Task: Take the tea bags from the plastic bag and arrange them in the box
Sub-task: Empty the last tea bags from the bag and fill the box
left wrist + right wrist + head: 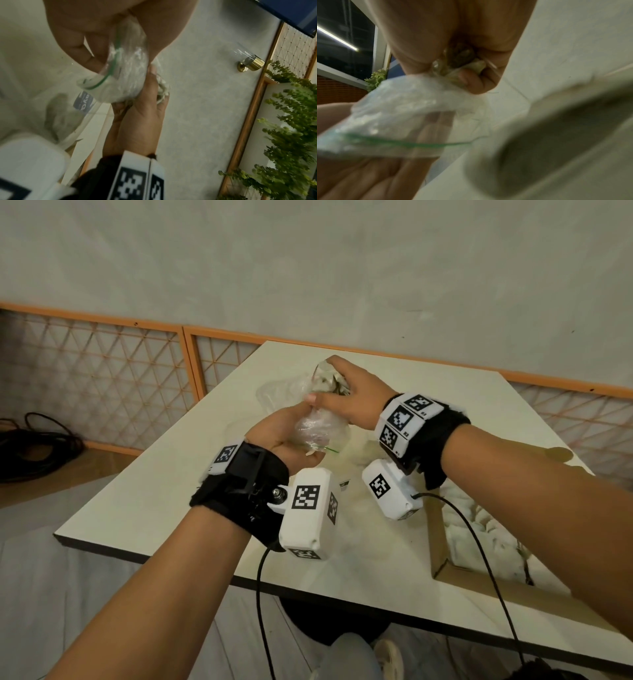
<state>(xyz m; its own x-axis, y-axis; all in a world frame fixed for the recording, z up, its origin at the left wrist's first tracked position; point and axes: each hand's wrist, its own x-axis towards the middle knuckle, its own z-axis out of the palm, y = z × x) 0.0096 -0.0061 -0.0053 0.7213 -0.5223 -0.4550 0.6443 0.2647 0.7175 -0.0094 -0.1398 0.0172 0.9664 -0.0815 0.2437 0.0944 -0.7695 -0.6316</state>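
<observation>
Above the table's middle, both hands hold a crumpled clear plastic bag with a green zip strip. My left hand cups and grips the bag's lower end near the zip. My right hand clutches the upper end, where a clump of tea bags shows through the plastic. In the right wrist view the right fingers curl round those tea bags. An open cardboard box lies at the table's right front, under my right forearm, with several white tea bags inside.
The pale table has a small paper tag lying between the wrist cameras. More clear plastic lies behind the hands. An orange lattice fence runs behind the table, and black cables lie on the floor at left.
</observation>
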